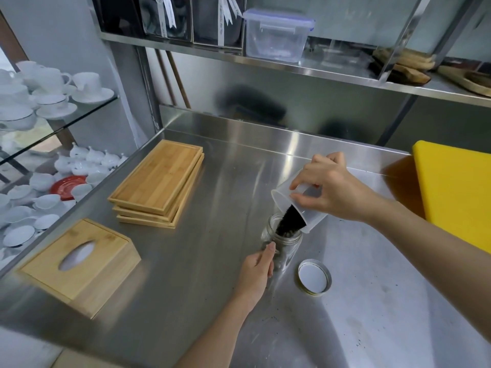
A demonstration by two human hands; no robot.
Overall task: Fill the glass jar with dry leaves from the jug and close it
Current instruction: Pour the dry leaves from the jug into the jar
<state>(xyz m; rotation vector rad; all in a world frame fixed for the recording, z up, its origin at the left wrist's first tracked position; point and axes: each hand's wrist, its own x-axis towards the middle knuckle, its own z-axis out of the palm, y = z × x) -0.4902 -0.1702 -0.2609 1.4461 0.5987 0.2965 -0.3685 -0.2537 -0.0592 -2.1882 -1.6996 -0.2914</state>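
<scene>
We were mid-pour: our right hand [333, 189] pinched the tilted jug [297, 205], leaves [288, 221] sliding into the jar [283, 244] our left hand [256, 272] clasped. Next, we judged, came righting the jug, then fetching the lid [314, 277] at the jar's five o'clock on the worktop [186, 261].

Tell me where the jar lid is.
The lid lies on the steel counter, just right of the jar, near the left hand.
</scene>
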